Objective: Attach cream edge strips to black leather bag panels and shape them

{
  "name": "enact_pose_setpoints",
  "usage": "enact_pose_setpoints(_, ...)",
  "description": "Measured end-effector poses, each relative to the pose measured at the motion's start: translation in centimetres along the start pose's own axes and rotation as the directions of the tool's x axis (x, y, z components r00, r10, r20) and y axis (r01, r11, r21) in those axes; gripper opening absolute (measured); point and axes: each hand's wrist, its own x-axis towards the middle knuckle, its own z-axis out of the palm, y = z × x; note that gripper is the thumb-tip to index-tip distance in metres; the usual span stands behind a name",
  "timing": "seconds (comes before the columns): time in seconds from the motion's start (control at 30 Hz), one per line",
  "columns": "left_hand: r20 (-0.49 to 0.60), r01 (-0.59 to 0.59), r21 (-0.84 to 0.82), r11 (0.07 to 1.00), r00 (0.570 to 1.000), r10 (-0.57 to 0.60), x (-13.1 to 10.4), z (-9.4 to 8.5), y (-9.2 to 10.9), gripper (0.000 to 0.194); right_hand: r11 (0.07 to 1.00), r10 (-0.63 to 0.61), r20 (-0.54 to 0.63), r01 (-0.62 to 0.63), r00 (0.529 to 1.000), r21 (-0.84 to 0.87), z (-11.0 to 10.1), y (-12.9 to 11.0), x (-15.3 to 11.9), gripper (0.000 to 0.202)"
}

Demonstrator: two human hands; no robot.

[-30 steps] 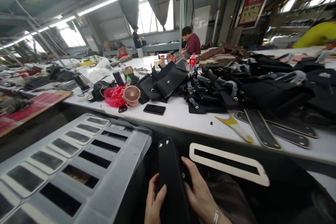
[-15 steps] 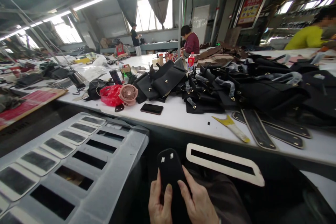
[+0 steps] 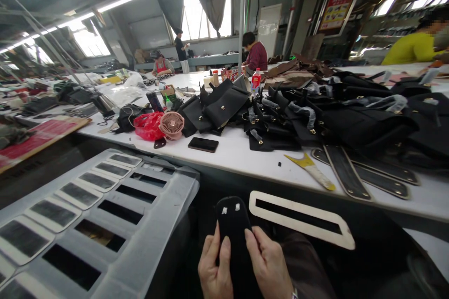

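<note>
At the bottom centre, my left hand [image 3: 214,271] and my right hand [image 3: 269,268] both grip a long black leather strip [image 3: 233,224] with a rounded far end and two small white marks near its tip. The strip stands upright between my thumbs, below the front edge of the white worktable [image 3: 242,152]. Just right of the strip lies a white oblong frame [image 3: 298,217] with a dark slot in it.
A grey plastic rack [image 3: 94,210] with rows of slots stands at the left. On the table lie a heap of black bag parts [image 3: 333,117], flat black strips [image 3: 345,173], a yellow scraper [image 3: 310,170], a phone [image 3: 203,144], a pink fan [image 3: 171,125]. Other people work at the far benches.
The black strip has slid down toward me, so less of it stands above my hands, then shifted slightly right. My thumbs have moved to its upper part.
</note>
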Motion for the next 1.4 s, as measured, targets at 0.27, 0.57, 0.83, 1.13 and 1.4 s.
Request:
enact_pose_setpoints(0.27,0.054,-0.028,0.056,0.998,0.998,0.025,0.3,0.3,1.1,0.043,0.989,0.131,0.091,-0.136,0.987,0.054,-0.9,-0.1,2.1,0.052)
enact_pose_setpoints(0.57,-0.032,0.017,0.02,1.0,0.999,-0.016,-0.4,1.1,0.9,0.035,0.996,0.092,0.01,-0.092,0.996,0.003,-0.5,1.1,2.0,0.052)
enact_pose_setpoints(0.83,0.088,0.019,0.041,0.999,0.996,-0.023,2.2,0.3,2.1,0.038,1.0,0.024,0.061,-0.023,0.998,-0.013,-0.4,2.5,0.8,0.044)
enact_pose_setpoints(1.13,0.104,0.055,-0.038,0.998,0.993,-0.051,2.9,0.9,3.2,0.033,1.0,-0.026,0.066,0.026,0.997,-0.005,-0.2,1.7,0.7,0.04)
enact_pose_setpoints(1.4,0.08,0.085,-0.05,0.995,0.993,-0.081,3.1,0.5,2.9,0.033,1.0,0.0,0.052,-0.002,0.999,0.025,0.3,1.2,0.3,0.041)
